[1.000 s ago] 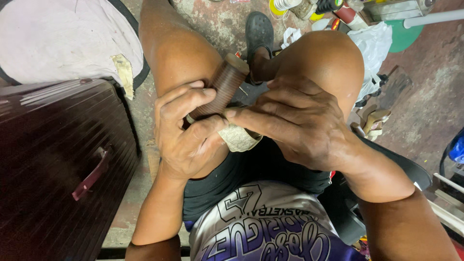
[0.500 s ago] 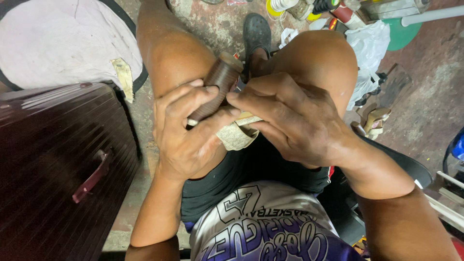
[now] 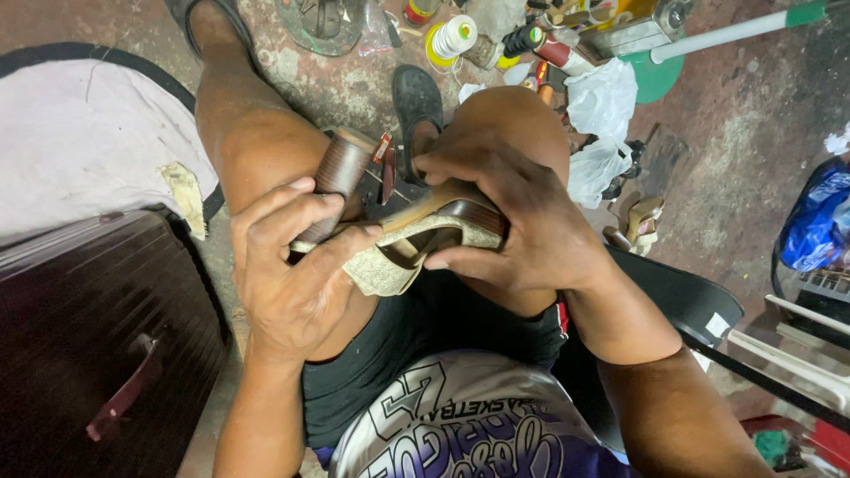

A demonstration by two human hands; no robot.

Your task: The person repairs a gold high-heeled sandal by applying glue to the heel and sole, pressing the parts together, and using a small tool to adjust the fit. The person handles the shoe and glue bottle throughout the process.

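— While we start at the left edge, what lies there?

— A dark maroon ribbed case (image 3: 88,354) with a strap handle on it, and above it a pale cloth (image 3: 80,150) on the floor. A scrap of tan material (image 3: 186,195) sits at the cloth's edge.

— And the person's hands?

— Both meet between the bare knees. The left hand (image 3: 297,265) is curled around a high-heeled sandal (image 3: 416,235), fingers across its pale patterned strap and sole, thumb pressing on top. The sandal's thick brown block heel (image 3: 341,173) sticks up past the fingers, toward the left knee.

— So the shoe is off the floor?

— Yes, held over the lap, above black shorts (image 3: 416,336) and a printed jersey (image 3: 460,425).

— What about the other hand?

— The right hand (image 3: 522,221) is clamped over the front part of the sandal, fingers wrapped down over its brown edge, fingertips tucked under. Both hands grip the same shoe and sit just beside each other.

— Anything beyond the knees?

— A dark sandal (image 3: 416,106) on the person's foot, then a clutter of small bottles and thread spools (image 3: 456,35) on the concrete. Further right lie white plastic bags (image 3: 602,106), another tan heeled shoe (image 3: 642,221), and a blue bag (image 3: 815,221) at the far edge.
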